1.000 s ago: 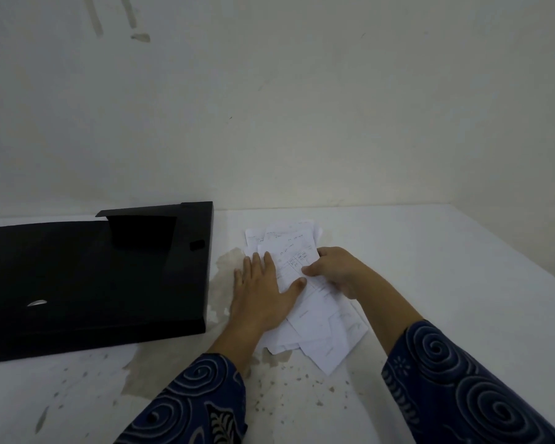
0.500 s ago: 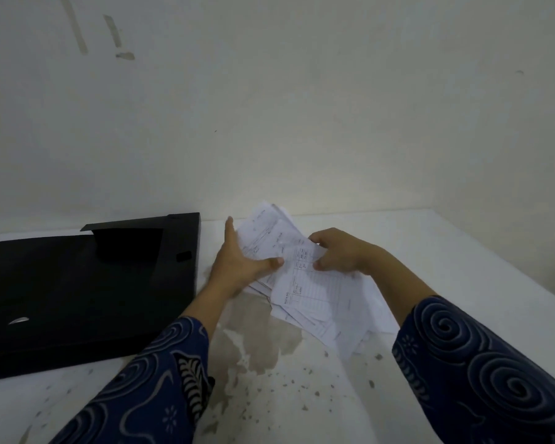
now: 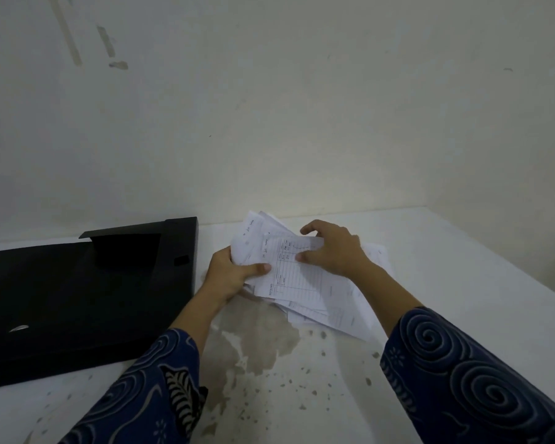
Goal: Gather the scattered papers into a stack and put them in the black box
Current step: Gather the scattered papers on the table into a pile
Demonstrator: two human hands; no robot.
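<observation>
A loose bundle of white printed papers (image 3: pixel 305 283) is tilted up off the white table (image 3: pixel 462 283), its sheets fanned unevenly toward the lower right. My left hand (image 3: pixel 228 277) grips the bundle's left edge, thumb on top. My right hand (image 3: pixel 330 248) presses on the bundle's upper right, fingers curled over the top sheet. The black box (image 3: pixel 87 299) lies open and flat on the table just left of my left hand; its inside looks dark and empty apart from a small pale mark.
The table top below the papers is stained and worn, with brown patches (image 3: pixel 257 334). A plain pale wall (image 3: pixel 302 107) stands right behind the table. The table's right edge runs diagonally at far right.
The papers lay flat under both hands a second ago. Both hands have since gathered and lifted them off the table, tilting the bundle up.
</observation>
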